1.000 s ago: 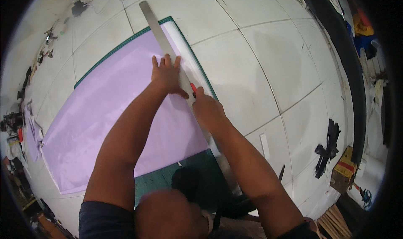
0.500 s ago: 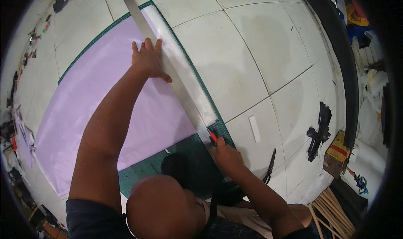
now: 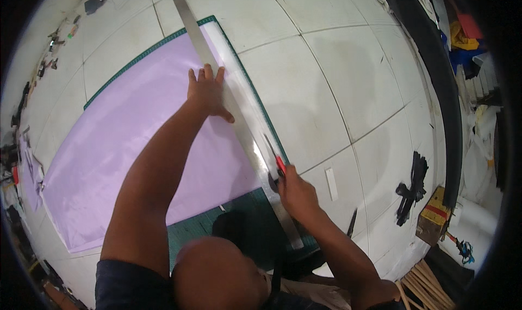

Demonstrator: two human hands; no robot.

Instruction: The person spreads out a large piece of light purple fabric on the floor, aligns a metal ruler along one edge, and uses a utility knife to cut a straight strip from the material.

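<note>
A long steel ruler (image 3: 243, 122) lies slantwise over a lilac sheet (image 3: 136, 130), near the sheet's right side. My left hand (image 3: 209, 95) presses flat on the ruler and sheet with spread fingers. Beneath is a green cutting mat (image 3: 201, 231), showing at the front and along the edges. To the right of the ruler runs a white strip (image 3: 239, 87). My right hand (image 3: 298, 193) is closed around a red utility knife (image 3: 280, 164). Its thin blade points up and away over the white strip, beside the ruler.
White floor tiles (image 3: 326, 81) surround the mat. On the right lie a small white bar (image 3: 331, 184), dark scissors (image 3: 352, 223) partly behind my forearm, and a black bundle (image 3: 413, 187). Beyond them stand a yellow-brown block (image 3: 435, 215) and wooden sticks (image 3: 427, 283).
My right hand has lifted the knife from the ruler's near part and turned it over the white strip. My left hand keeps its place on the ruler. The whole view has shifted slightly.
</note>
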